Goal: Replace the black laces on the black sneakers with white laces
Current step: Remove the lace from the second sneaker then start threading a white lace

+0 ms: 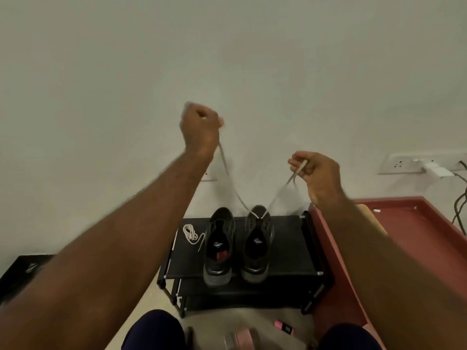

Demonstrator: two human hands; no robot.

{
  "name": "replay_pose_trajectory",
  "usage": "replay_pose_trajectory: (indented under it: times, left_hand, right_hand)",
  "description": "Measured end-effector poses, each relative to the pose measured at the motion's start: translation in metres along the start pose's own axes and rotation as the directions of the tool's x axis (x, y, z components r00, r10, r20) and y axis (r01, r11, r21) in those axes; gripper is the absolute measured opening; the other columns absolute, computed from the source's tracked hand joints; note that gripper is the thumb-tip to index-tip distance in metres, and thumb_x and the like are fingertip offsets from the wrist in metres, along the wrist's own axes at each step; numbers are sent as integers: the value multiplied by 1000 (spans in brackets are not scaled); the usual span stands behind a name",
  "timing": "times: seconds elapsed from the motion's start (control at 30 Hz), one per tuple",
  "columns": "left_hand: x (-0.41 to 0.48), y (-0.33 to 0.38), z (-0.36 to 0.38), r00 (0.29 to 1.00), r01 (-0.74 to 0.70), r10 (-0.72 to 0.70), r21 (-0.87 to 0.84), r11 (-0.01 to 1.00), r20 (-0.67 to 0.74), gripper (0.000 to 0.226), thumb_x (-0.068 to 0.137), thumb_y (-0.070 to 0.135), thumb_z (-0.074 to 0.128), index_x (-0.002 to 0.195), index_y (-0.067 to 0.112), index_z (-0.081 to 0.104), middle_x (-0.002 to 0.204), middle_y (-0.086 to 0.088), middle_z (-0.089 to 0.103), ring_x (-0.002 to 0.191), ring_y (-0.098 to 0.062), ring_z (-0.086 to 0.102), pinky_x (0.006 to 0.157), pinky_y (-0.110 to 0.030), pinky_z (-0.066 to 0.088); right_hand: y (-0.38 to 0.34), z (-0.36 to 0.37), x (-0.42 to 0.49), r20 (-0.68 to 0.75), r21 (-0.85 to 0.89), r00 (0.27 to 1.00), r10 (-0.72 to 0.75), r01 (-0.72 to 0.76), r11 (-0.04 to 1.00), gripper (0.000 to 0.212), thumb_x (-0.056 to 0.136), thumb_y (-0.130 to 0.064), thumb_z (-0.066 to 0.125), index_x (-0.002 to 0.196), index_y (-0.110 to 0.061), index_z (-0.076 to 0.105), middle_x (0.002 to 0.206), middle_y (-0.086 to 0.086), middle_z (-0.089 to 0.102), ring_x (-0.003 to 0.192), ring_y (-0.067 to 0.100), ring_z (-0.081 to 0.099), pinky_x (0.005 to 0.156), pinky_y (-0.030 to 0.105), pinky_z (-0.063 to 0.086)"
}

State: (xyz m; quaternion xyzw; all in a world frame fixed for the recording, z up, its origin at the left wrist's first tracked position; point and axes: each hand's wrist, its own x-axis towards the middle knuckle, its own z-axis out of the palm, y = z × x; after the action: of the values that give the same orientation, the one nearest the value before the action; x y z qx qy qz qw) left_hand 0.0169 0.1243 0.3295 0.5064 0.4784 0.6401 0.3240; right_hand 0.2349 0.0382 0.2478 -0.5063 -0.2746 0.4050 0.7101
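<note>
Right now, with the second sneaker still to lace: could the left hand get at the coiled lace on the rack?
Probably, once freed. The left hand grips an end of the threaded lace, raised. The coiled lace lies uncovered on the rack, beside the unlaced sneaker.

Both sneakers, the left sneaker [218, 246] and the right sneaker [259, 243], are black with greyish soles. Inside each, the lining is black with a small pale logo and a red patch [221, 255]. The white lace [255, 214] running through the right sneaker looks off-white. A coiled lace [190, 232] of the same white lies on the black shoe rack [290, 248]. The wall [252, 59] is plain pale grey-white. The tray [417, 223] is dull red. The socket plate [399, 164] and charger [436, 170] are white, and the cables [458, 205] black. The trousers [154, 329] are dark blue, the floor [141, 306] beige. A small pink object [281, 325] has a black end.
</note>
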Motion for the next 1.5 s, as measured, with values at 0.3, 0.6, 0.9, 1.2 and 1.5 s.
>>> replay_pose_trajectory:
  times: [0.3,0.6,0.9,1.2,1.5]
  left_hand:
    - [-111,-197,6,913,-96,-107,461,882,394,15,89,2,57,94,12,68,86,1,69,79,-13,62,76,-22,48]
    - [-161,-301,32,724,-215,-350,677,704,594,34,93,20,61,126,13,60,120,-2,60,110,-16,57,95,-21,43]
    - [-177,-280,34,755,-285,-313,719,634,576,15,92,16,60,101,8,70,92,-7,65,85,-22,61,77,-30,47]
    - [-223,-274,-19,735,-146,-419,729,669,532,17,93,17,58,105,13,70,94,0,63,83,-14,59,74,-24,46]
    - [-206,-288,-32,678,-11,-444,612,791,586,22,90,18,65,112,15,68,100,2,64,89,-10,60,81,-26,52]
  right_hand:
    - [177,-55,-11,-49,-522,984,171,-172,836,18,96,-17,61,108,-11,73,81,3,72,64,10,64,57,27,53]
    - [284,-69,-17,98,-814,984,151,-8,581,36,89,-29,68,125,-27,63,108,-9,57,95,6,59,82,23,51]
    - [249,-85,-26,76,-869,992,97,18,495,19,88,-13,59,105,-11,66,99,-1,59,89,17,60,77,29,50]
    - [246,-78,-77,182,-954,920,348,78,290,39,86,-32,59,124,-27,57,114,-4,58,105,21,61,91,43,53]
    - [239,-60,-52,20,-936,965,261,-74,345,15,90,-50,64,85,-36,65,84,-16,65,80,-1,62,72,25,52]
